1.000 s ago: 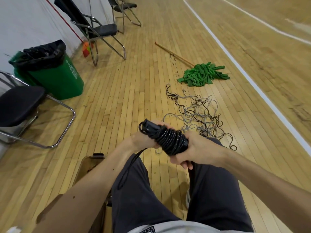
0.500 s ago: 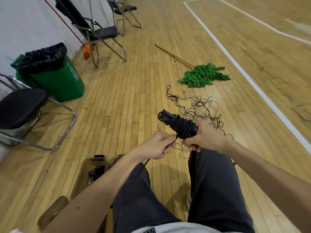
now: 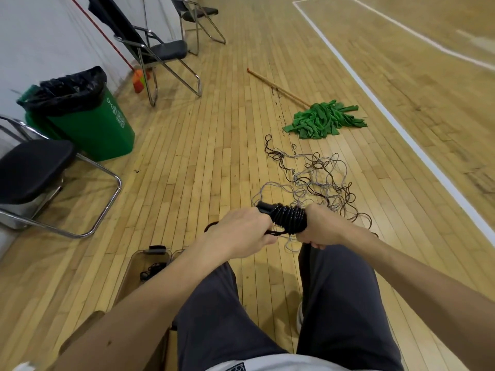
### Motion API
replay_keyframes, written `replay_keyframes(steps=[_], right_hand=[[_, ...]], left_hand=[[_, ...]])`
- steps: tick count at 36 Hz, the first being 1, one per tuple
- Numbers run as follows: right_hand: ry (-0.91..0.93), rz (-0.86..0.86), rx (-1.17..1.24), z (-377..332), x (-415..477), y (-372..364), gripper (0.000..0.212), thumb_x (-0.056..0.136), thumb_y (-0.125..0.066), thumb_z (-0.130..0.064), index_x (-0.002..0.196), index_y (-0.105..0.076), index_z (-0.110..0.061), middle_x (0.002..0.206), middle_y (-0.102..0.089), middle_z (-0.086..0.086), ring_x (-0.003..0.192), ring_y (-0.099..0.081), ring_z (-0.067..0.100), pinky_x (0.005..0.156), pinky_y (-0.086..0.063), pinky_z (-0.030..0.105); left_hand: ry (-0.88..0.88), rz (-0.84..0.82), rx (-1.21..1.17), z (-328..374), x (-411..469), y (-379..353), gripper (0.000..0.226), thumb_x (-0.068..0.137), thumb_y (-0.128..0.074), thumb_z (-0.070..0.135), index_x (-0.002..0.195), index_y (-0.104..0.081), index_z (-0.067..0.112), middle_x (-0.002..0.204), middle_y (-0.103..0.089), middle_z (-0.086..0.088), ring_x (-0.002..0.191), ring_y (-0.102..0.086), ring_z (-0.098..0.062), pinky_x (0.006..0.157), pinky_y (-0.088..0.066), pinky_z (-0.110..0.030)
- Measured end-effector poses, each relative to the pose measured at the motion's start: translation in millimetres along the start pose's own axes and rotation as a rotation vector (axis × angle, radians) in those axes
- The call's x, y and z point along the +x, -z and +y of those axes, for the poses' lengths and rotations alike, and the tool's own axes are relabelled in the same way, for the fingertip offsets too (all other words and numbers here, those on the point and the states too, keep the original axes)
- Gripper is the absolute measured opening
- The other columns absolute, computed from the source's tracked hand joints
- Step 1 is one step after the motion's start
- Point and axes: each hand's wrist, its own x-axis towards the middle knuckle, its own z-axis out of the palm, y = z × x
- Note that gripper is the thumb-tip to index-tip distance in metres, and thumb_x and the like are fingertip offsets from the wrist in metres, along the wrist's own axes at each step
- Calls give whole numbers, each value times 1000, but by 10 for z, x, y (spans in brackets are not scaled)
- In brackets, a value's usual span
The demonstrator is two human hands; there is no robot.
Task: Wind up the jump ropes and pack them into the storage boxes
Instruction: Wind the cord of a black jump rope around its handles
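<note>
1. A person sat over a wooden gym floor with both hands raised above the knees. Between them was a black jump rope (image 3: 290, 218), wound in tight coils around its handles.
2. The right hand (image 3: 322, 227) gripped one end of the bundle, fingers curled round it. The left hand (image 3: 241, 232) pinched the loose tail (image 3: 277, 233) of cord just beside the coils.
3. The step looked like finishing the wrap. It would go best with the tail pulled taut, the right hand steady so no coil slid off, the last turn laid snug against the others, and the end tucked under a coil.
4. A clear storage box (image 3: 132, 269) stood on the floor beside the left leg, with a dark rope already inside. The finished bundle probably belonged there.
5. A tangle of loose ropes (image 3: 318, 178) lay on the floor ahead, well apart from the box. One thin grey strand seemed to trail under the bundle and was best kept out of the wrap.
</note>
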Motion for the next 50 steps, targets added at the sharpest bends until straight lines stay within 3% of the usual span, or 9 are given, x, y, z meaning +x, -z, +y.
replay_keyframes(steps=[7,18,26,34,36,40,43,46,50], right_hand=[[-39,-172,-99,-170,-61,-53,9,82,-64,1,75,-63,-4,60,-62,8,46,-57,18,49,-52,26],[137,-232,-262,-300,-228,-101,7,82,-66,-5,76,-65,-1,58,-63,8,42,-55,14,42,-45,20],[213,-354,-161,-318,-317,-16,16,81,-70,-4,86,-67,11,59,-64,6,45,-57,14,49,-48,22],[365,-494,21,-344,-415,6,16,84,-73,-2,72,-65,-8,54,-61,-4,44,-52,9,49,-46,21],[382,-506,106,-359,-428,21,20,85,-71,2,72,-65,-11,55,-63,-6,46,-54,8,50,-47,22],[459,-505,310,-393,-442,25,25,85,-70,8,74,-66,-14,61,-65,-1,52,-57,13,51,-48,22],[511,-497,447,-409,-429,0,29,86,-67,13,75,-65,-14,61,-64,-6,53,-57,12,50,-48,22],[526,-462,581,-403,-382,-34,24,85,-67,13,77,-64,-9,64,-62,-1,54,-57,15,50,-47,23],[503,-411,720,-369,-307,-73,15,81,-73,0,75,-65,-11,63,-57,8,55,-55,18,49,-45,24]], left_hand=[[-117,-3,311,46,56,205,40,95,-56,53,106,-64,15,67,-38,7,72,-51,-18,65,-44,-32],[-124,81,352,-187,148,406,76,65,-55,87,85,-62,14,68,-53,6,72,-60,-18,60,-44,-29],[-51,77,-43,-256,111,443,63,53,-78,77,80,-64,22,74,-58,14,74,-52,-8,68,-48,-31],[-51,-13,-655,-325,78,355,42,56,-94,42,79,-70,17,72,-58,5,63,-50,-7,63,-40,-28],[-66,-16,-786,-348,78,330,38,60,-92,37,78,-69,14,71,-61,5,61,-52,-5,64,-43,-24],[-54,31,-984,-346,104,281,49,54,-79,66,71,-66,22,66,-64,14,60,-57,-2,64,-47,-16],[3,109,-1120,-330,104,132,18,83,-72,32,66,-66,29,64,-65,14,61,-59,-1,63,-47,-17],[15,180,-1193,-302,101,5,33,93,-57,-8,79,-66,20,72,-67,10,67,-60,-2,63,-49,-22],[152,283,-1293,-174,98,-24,26,99,-54,0,75,-59,9,61,-59,5,51,-53,-2,47,-44,-16]])
